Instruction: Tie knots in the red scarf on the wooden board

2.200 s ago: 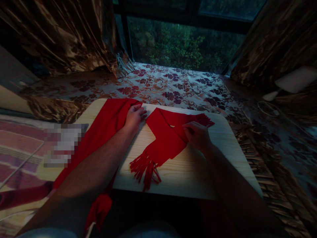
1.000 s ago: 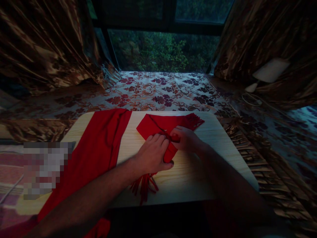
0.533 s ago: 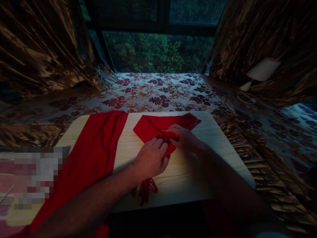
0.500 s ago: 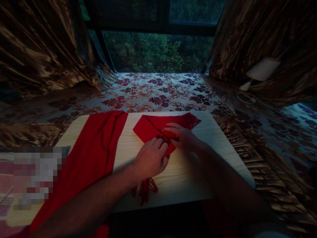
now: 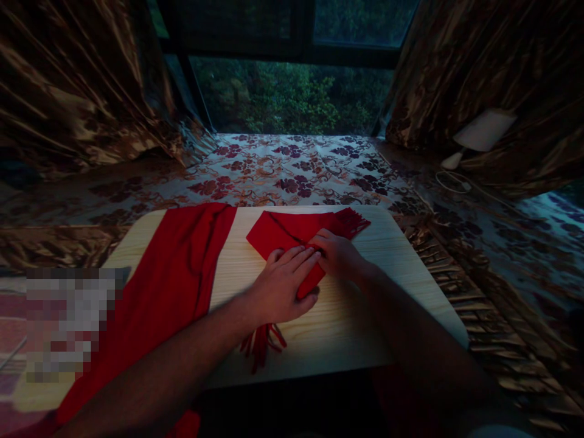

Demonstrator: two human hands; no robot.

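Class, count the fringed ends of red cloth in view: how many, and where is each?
2. The far fringe lies beyond the right hand; the near fringe pokes out on the near side of the left hand. Others may be hidden.

- My left hand [image 5: 280, 295] is bare, its fingers [image 5: 296, 258] slim with short, rounded nails.
- My left forearm [image 5: 173, 362] is bare too, broadening from a narrower wrist.
- My right hand [image 5: 340, 255] is bare, the fingers partly hidden.
- My right forearm [image 5: 410, 322] is bare, mostly sunk in shadow.
- At its lower end shows a dim, pale, bluish-grey edge [image 5: 495, 429], perhaps my sleeve; too dark to tell its cloth.
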